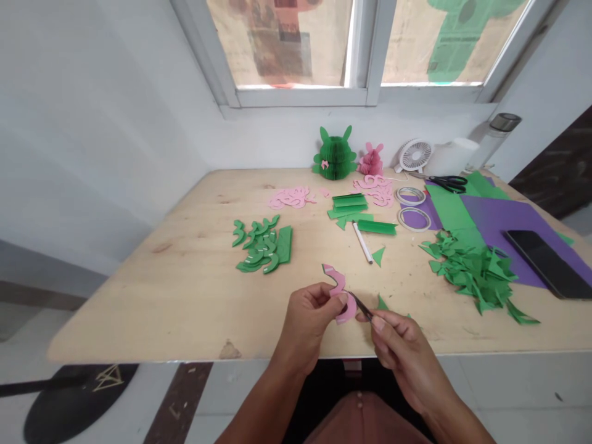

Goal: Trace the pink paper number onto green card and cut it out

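Note:
My left hand point(311, 314) pinches a wavy pink paper cut-out point(341, 280) above the table's front part; green shows along one edge of it. In my right hand point(400, 345) are small scissors point(363, 307), their dark blades reaching to the pink paper's edge. My fingers hide the handles. Left of my hands lie several curved green paper cut-outs point(259, 250), some with pale marks, beside a green paper stack point(285, 244). Green paper scraps point(481, 277) form a heap to the right. A white marker point(362, 242) rests just beyond my hands.
Pink cut-outs point(293, 197) lie farther back. Against the wall stand a green honeycomb paper figure point(336, 157), a pink one point(370, 160) and a white fan point(415, 155). Tape rolls point(414, 219), black-handled scissors point(448, 183), purple paper point(499, 216) and a phone point(550, 264) occupy the right.

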The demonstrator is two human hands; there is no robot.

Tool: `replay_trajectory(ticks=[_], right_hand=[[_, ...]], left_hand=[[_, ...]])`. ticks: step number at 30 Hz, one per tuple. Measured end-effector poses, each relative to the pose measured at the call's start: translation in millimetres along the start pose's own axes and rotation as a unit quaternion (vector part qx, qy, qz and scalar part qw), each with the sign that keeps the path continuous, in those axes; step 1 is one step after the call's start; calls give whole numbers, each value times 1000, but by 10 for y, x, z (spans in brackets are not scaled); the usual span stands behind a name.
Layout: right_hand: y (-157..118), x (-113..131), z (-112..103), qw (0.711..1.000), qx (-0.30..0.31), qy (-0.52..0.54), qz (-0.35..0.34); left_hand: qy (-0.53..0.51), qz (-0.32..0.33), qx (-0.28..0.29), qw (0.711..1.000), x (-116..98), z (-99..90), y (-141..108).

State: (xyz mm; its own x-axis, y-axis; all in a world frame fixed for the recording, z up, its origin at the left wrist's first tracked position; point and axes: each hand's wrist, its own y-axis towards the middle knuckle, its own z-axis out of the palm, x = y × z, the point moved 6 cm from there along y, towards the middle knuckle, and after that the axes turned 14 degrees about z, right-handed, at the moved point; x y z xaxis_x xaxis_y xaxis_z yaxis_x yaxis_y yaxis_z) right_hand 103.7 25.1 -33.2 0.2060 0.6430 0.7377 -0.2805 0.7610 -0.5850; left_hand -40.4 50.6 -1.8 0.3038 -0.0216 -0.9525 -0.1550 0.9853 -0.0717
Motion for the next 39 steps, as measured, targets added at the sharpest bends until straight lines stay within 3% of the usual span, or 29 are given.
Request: replay_trajectory(ticks=[26,39], right_hand=[[-5,54,-43,998,-33,-44,-23],[-19,153,-56,996,14,-91,-18]], left_hand=[[-4,5,4,1000,-18,1,19],[10,-14,54,998,-34,29,19]])
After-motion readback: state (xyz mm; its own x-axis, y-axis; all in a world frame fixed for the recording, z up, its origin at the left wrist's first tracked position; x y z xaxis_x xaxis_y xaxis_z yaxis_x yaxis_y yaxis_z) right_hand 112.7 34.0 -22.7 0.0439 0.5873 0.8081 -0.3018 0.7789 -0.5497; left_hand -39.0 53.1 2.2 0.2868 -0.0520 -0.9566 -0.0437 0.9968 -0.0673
